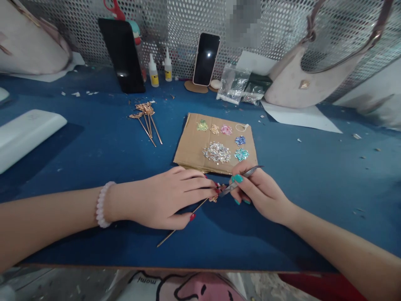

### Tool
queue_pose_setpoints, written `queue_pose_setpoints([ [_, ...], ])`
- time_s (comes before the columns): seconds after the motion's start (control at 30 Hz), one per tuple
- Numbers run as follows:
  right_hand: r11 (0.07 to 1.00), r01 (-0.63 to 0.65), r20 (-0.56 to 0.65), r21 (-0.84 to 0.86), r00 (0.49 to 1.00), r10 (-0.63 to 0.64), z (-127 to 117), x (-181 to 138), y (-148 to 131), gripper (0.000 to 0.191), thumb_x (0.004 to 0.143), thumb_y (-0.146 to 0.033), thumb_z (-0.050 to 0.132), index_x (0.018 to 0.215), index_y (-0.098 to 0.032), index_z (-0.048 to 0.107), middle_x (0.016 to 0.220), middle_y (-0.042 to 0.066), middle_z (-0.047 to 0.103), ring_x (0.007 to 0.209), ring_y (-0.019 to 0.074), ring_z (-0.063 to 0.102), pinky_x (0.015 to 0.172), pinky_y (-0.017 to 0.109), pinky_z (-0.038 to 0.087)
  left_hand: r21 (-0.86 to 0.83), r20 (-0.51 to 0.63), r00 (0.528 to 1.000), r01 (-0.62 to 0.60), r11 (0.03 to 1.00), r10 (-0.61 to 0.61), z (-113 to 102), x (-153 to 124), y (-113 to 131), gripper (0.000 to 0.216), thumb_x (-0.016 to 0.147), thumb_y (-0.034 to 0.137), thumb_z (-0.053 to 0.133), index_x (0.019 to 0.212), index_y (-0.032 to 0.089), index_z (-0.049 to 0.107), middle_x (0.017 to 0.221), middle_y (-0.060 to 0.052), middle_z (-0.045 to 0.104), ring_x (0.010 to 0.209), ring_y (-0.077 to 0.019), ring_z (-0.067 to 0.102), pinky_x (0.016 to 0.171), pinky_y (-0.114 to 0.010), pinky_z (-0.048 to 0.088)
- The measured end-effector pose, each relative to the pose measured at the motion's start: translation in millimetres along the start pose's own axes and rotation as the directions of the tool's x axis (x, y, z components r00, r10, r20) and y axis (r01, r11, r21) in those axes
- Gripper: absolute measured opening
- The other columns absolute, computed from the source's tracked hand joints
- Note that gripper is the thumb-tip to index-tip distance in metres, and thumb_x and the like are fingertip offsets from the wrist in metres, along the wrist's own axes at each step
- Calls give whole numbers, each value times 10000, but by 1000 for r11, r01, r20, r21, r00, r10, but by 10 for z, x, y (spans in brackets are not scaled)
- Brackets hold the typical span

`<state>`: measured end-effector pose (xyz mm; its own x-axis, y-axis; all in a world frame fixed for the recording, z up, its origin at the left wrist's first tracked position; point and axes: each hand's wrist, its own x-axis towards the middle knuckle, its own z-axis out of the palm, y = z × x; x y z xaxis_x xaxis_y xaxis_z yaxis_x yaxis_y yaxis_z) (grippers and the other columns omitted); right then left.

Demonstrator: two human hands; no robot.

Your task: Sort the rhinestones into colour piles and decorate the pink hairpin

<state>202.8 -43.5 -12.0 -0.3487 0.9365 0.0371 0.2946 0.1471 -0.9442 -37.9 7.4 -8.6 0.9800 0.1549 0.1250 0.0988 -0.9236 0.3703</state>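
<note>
My left hand lies on the blue table, fingers closed around a thin gold hairpin whose ornamented head sits at my fingertips. My right hand pinches metal tweezers, their tip touching the hairpin's head. Just beyond my hands lies a cardboard sheet carrying small piles of coloured rhinestones: silver, teal, blue, pink, gold and green.
Several more gold hairpins lie at the back left. Two glue bottles, a dark tablet and a phone lean on the perforated wall. Plastic bags, a pale handbag and a white tray sit around.
</note>
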Motion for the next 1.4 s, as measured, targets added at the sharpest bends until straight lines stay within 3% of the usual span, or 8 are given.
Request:
queue_pose_setpoints([
  [0.9,998,39,24,-47,999,-38,7,-4,14,230,951,-427,361,876,-213,404,553,-56,513,442,62,411,421,204,334,26,19,1000,6,1000,-6,0,1,4,426,887,250,439,1304,164,440,1371,-96,446,1290,-269,330,1038,-383,278],
  [1.1,1000,-5,-18,22,1000,5,0,12,3,252,934,-458,393,870,-214,395,521,-66,508,418,62,395,397,203,307,7,14,1000,6,1000,-7,-2,4,3,431,885,251,439,1306,154,437,1390,-87,433,1295,-263,327,1051,-379,267],
  [1.4,998,7,35,66,999,-9,-7,3,49,211,949,-423,378,906,-218,399,546,-69,516,444,60,392,422,193,321,27,11,1000,6,1000,-6,13,-8,-7,420,896,266,436,1301,155,446,1396,-87,427,1302,-259,313,1044,-371,259],
])
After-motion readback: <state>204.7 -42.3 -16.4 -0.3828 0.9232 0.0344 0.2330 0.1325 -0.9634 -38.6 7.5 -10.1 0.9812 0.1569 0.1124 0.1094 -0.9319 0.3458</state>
